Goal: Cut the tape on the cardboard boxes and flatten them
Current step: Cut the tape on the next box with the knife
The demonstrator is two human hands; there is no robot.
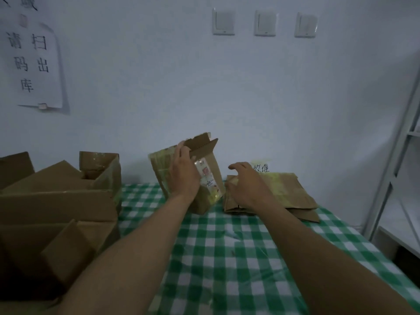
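Note:
A small cardboard box (211,169) with yellowish tape and a shipping label stands tilted on end at the back of the table, its top flaps open. My left hand (184,173) grips it from the near side, fingers curled over the top edge. My right hand (246,185) hovers just right of it with fingers loosely spread, holding nothing, above a stack of flattened boxes (288,192) lying flat on the cloth. No cutting tool is visible.
A green-and-white checked cloth (227,246) covers the table. Several open cardboard boxes (56,208) crowd the left side. A white wall stands right behind the table, and a white metal shelf frame (395,160) rises at the right edge.

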